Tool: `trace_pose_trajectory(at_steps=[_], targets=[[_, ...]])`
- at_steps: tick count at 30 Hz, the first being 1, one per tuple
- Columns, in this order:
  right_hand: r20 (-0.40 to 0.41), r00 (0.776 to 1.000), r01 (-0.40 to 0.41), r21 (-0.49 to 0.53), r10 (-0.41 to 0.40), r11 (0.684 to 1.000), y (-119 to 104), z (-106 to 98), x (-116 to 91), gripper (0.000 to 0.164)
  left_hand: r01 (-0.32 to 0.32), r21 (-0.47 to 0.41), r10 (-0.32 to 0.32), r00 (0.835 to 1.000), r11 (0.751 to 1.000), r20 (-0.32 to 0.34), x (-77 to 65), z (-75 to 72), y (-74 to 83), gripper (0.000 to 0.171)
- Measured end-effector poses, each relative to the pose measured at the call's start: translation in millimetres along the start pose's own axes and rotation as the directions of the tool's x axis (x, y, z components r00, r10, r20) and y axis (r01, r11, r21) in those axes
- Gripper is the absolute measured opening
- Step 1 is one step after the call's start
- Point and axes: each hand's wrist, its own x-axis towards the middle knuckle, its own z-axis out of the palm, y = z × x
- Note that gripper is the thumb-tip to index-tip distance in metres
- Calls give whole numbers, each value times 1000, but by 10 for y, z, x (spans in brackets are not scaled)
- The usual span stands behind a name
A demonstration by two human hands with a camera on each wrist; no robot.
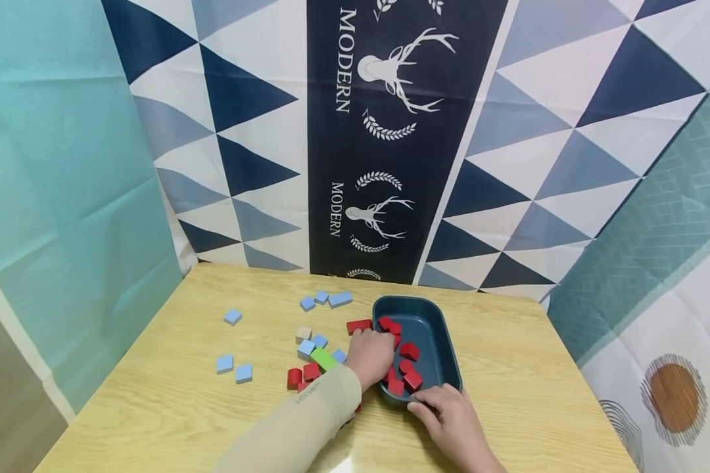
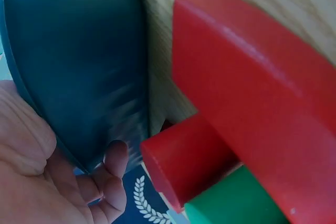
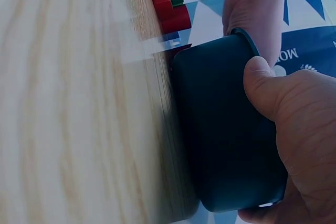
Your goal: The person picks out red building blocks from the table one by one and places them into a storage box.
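Note:
A dark teal plastic box (image 1: pixel 432 341) stands on the table with several red blocks (image 1: pixel 412 380) at its left side. My left hand (image 1: pixel 374 355) lies across the box's left rim. In the left wrist view its fingers (image 2: pixel 116 158) curl over that rim onto the outer wall; the thumb is hidden. At the near end, my right hand (image 1: pixel 452 424) grips the rim, with the thumb (image 3: pixel 258 80) on top and fingers beneath. A red block (image 1: pixel 358 326) lies just outside the box, beyond the left hand.
Left of the box lie a light green block (image 1: pixel 323 359), a plain wooden block (image 1: pixel 304 334) and loose red blocks (image 1: pixel 294 378). Several light blue blocks (image 1: pixel 225 364) are spread farther left and toward the back. Patterned cloth (image 1: pixel 260 131) hangs behind the table (image 1: pixel 171 420).

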Motion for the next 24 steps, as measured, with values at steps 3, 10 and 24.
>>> trace_pose_trajectory(at_steps=[3, 10, 24], targets=[[-2, 1000, 0, 3, 0, 1000, 2, 7, -3, 21, 16, -10, -16, 1000, 1000, -16, -3, 27, 4, 19], [3, 1000, -12, -10, 12, 1000, 10, 32, -11, 21, 23, 12, -22, 996, 1000, -90, -19, 56, -19, 39], [77, 990, -117, 12, 116, 993, -37, -8, -9, 16, -9, -518, -22, 998, 855, -54, -453, -438, -812, 15]])
